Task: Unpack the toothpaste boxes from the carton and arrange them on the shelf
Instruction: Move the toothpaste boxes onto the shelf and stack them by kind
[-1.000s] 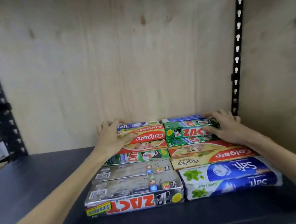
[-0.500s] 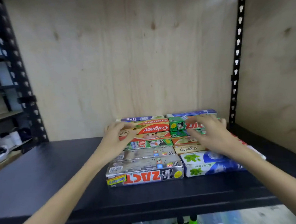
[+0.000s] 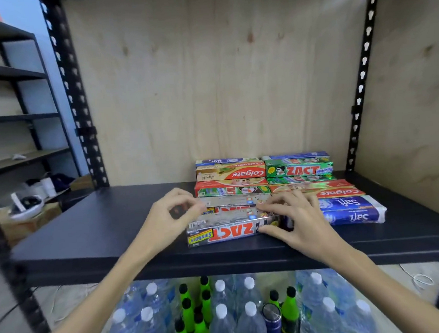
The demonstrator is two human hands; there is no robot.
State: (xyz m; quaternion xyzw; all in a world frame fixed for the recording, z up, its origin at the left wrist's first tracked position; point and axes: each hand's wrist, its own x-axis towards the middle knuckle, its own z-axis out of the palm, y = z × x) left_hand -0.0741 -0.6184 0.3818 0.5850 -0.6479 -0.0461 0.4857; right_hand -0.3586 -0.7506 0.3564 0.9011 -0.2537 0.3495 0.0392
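Toothpaste boxes lie in two stacked columns on the black shelf (image 3: 92,227): Safi, Colgate (image 3: 233,174) and green ZACT (image 3: 300,170) at the back, blue Safi boxes (image 3: 356,208) front right. The silver ZACT Smokers box (image 3: 225,232) lies front left, with a second silver box (image 3: 231,200) behind it. My right hand (image 3: 299,222) holds the front silver box's right end, fingers on top and thumb on its front face. The curled fingers of my left hand (image 3: 168,216) touch the left end of the silver boxes. No carton is in view.
Plywood panels (image 3: 208,89) close the back and right side of the bay. Black slotted uprights (image 3: 360,78) stand at the rear corners. Several water bottles (image 3: 221,314) and green bottles (image 3: 189,314) stand on the floor below. Another rack (image 3: 15,115) stands to the left.
Both hands have drawn back from the rear boxes to the front silver ZACT boxes. The view has pulled back, and the bottles below the shelf now show.
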